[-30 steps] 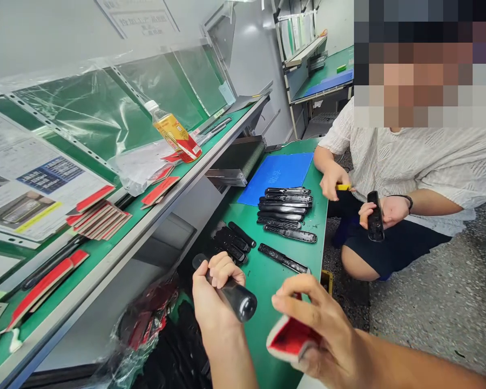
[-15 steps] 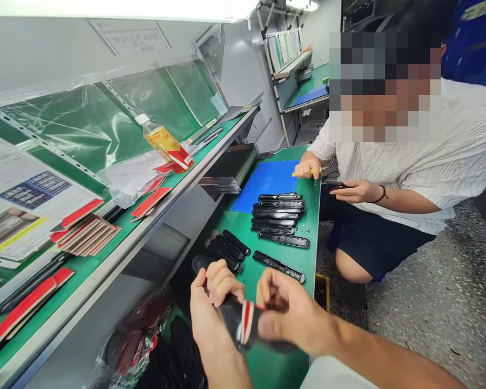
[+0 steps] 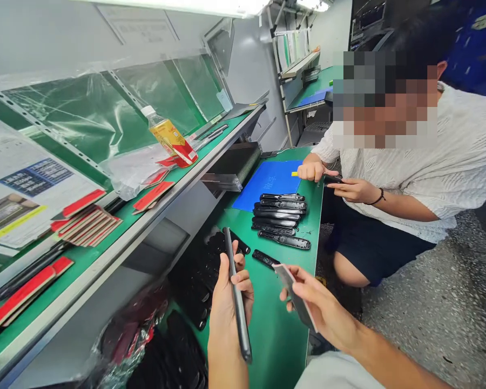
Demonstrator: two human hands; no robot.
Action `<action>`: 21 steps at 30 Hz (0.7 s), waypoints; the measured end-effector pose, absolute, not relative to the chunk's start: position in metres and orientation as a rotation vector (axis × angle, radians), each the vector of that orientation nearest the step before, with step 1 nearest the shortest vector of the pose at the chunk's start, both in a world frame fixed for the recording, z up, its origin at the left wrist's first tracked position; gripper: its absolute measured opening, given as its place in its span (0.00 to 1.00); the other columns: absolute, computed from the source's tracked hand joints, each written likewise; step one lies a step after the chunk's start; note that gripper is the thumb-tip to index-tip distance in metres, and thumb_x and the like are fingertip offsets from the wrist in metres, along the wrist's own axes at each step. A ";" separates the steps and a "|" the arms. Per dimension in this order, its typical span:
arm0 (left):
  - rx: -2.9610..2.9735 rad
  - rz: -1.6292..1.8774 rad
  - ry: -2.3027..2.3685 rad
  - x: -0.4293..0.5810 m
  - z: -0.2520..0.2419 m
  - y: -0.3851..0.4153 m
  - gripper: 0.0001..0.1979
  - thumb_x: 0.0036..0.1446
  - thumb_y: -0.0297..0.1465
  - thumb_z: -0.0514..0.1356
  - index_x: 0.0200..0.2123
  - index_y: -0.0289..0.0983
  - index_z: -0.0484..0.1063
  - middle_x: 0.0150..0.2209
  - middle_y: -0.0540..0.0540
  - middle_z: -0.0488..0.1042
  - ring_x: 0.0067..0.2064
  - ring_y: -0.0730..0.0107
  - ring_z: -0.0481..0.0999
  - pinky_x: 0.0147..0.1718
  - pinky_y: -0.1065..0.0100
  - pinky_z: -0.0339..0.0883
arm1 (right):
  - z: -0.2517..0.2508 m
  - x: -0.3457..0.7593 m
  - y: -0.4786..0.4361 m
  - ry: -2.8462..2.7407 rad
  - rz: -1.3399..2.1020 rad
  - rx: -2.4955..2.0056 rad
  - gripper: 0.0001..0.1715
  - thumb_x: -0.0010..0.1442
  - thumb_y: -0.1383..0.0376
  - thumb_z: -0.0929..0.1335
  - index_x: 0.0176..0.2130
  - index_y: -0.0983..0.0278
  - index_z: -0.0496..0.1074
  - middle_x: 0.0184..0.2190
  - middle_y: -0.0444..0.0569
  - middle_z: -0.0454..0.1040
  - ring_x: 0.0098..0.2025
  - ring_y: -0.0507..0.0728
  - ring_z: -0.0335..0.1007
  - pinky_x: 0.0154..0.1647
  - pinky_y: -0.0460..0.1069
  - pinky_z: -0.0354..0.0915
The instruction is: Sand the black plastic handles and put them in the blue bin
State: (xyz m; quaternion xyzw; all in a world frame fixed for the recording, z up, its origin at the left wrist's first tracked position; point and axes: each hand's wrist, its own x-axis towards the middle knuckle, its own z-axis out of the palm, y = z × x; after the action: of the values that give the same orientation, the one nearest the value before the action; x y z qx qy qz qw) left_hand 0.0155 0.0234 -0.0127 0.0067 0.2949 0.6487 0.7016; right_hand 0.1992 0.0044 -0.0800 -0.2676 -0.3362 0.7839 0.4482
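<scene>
My left hand is wrapped round a long, slim black part, held steeply tilted with its narrow edge toward me. To its right, my right hand pinches a flat grey strip with a pale edge between thumb and fingers. The strip and the black part are apart. Just beyond my hands, a black part lies on the green table, its near end hidden behind the strip. Farther back, several black parts lie side by side beside a blue sheet.
Black pieces and a plastic bag lie at the lower left. The shelf on the left holds red-backed strips and a bottle. A person crouches at the right, working with both hands.
My hands have moved apart; the black part is now upright in my left hand, and the strip has come away from it in my right. The other person's hands have come together.
</scene>
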 end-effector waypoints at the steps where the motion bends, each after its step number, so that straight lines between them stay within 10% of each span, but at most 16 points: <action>1: 0.022 1.441 0.663 0.017 -0.013 0.025 0.18 0.70 0.35 0.50 0.60 0.40 0.64 0.27 0.55 0.70 0.18 0.86 0.66 0.15 0.82 0.63 | -0.081 0.200 -0.001 -0.936 1.890 -0.639 0.28 0.62 0.49 0.66 0.56 0.59 0.69 0.39 0.50 0.75 0.40 0.57 0.70 0.43 0.52 0.66; 5: 0.032 1.476 0.670 0.027 -0.011 0.026 0.18 0.69 0.35 0.52 0.59 0.36 0.66 0.23 0.55 0.66 0.22 0.81 0.67 0.19 0.80 0.64 | -0.078 0.202 -0.014 -1.221 1.655 -0.586 0.30 0.68 0.49 0.57 0.63 0.56 0.65 0.59 0.54 0.67 0.53 0.62 0.68 0.54 0.58 0.65; 11: 0.097 1.510 0.713 0.038 -0.010 0.018 0.18 0.67 0.34 0.54 0.57 0.33 0.68 0.24 0.54 0.65 0.20 0.82 0.60 0.15 0.80 0.55 | -0.062 0.205 -0.011 -1.275 1.574 -0.373 0.38 0.61 0.42 0.65 0.64 0.55 0.62 0.64 0.57 0.62 0.46 0.61 0.72 0.41 0.54 0.72; 14: 0.113 1.513 0.803 0.041 -0.008 0.016 0.16 0.65 0.34 0.58 0.54 0.35 0.70 0.25 0.55 0.65 0.19 0.84 0.59 0.13 0.81 0.52 | -0.055 0.203 -0.010 -1.588 1.152 -0.377 0.28 0.69 0.53 0.61 0.65 0.57 0.60 0.68 0.58 0.57 0.57 0.61 0.68 0.53 0.58 0.68; 17: 0.080 1.500 0.835 0.041 -0.005 0.018 0.13 0.66 0.33 0.57 0.51 0.36 0.71 0.25 0.54 0.65 0.19 0.84 0.59 0.12 0.82 0.51 | -0.058 0.191 -0.016 -1.947 0.508 -0.158 0.20 0.71 0.63 0.61 0.57 0.66 0.69 0.54 0.56 0.76 0.51 0.57 0.73 0.55 0.55 0.66; 21: -0.009 1.538 0.826 0.038 -0.003 0.019 0.12 0.69 0.30 0.51 0.50 0.34 0.70 0.25 0.54 0.65 0.18 0.84 0.58 0.11 0.81 0.51 | -0.080 0.173 -0.025 -2.109 0.183 0.006 0.19 0.69 0.67 0.62 0.30 0.61 0.78 0.27 0.42 0.82 0.26 0.49 0.69 0.29 0.45 0.67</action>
State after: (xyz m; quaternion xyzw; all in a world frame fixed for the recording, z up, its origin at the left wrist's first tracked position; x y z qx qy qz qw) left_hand 0.0377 0.0192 -0.0027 -0.0041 0.3626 0.6749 0.6426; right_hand 0.1728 -0.0251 -0.0798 0.0026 -0.8684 0.0753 0.4901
